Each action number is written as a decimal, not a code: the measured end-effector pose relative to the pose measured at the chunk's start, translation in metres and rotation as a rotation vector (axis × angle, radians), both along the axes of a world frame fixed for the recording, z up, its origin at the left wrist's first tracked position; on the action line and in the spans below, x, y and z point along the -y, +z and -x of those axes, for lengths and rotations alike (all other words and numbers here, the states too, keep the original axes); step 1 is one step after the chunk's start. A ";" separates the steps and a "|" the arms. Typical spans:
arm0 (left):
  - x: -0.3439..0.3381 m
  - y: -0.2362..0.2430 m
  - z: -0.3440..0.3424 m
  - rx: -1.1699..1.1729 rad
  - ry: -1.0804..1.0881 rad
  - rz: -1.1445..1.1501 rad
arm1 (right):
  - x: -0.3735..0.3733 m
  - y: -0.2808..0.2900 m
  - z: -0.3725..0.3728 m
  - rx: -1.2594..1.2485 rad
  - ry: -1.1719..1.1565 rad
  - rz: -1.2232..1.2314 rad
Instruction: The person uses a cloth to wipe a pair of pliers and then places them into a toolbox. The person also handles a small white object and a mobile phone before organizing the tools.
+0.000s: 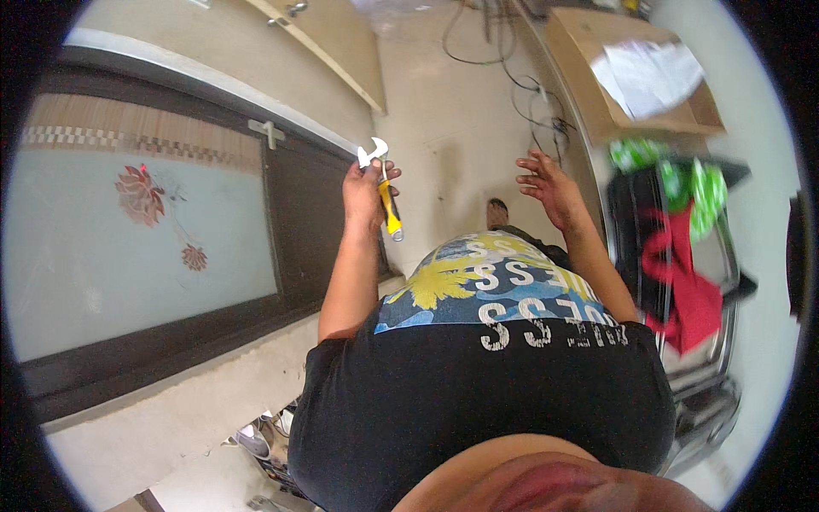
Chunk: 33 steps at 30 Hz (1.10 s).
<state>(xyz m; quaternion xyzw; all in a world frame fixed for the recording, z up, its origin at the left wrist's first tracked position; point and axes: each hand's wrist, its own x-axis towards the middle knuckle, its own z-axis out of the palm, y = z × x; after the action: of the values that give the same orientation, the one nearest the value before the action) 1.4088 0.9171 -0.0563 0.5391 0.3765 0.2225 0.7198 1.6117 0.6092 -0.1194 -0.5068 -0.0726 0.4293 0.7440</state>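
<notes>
My left hand (365,192) is closed on an adjustable wrench (392,211) with a silver head and a yellow-and-dark handle, held upright in the picture with the jaw at the top. The wrench is beside a dark-framed frosted door panel (162,230) with red flower decorations; I cannot tell whether they touch. On the other side of my body, my right hand (546,183) hangs open with its fingers curved and apart, holding nothing, above the pale tiled floor (426,154).
An open cardboard box (567,43) with white paper stands on the right ledge, above a black bag (638,247) with green and red items. Dark cables (503,60) lie along the floor at the right. A cream door (333,51) is at upper left. My foot (497,212) shows below.
</notes>
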 end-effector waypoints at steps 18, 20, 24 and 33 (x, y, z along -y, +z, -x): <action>-0.288 0.049 -0.350 0.576 0.042 0.266 | -0.467 0.057 -0.281 0.809 0.664 0.057; -0.327 0.052 -0.389 0.592 -0.091 0.246 | -0.490 0.082 -0.314 0.780 0.658 0.170; -0.380 0.068 -0.470 0.749 -0.349 0.284 | -0.512 0.099 -0.392 0.703 0.626 0.100; -0.496 0.069 -0.679 0.633 -0.234 -0.021 | -0.588 0.094 -0.559 0.455 0.726 0.134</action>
<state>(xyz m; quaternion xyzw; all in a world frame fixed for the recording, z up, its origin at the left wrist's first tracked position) 2.0879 1.4134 0.0130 0.4902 0.0675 0.2988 0.8160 2.1704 1.1975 -0.0258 -0.5772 -0.3802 0.5443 0.4754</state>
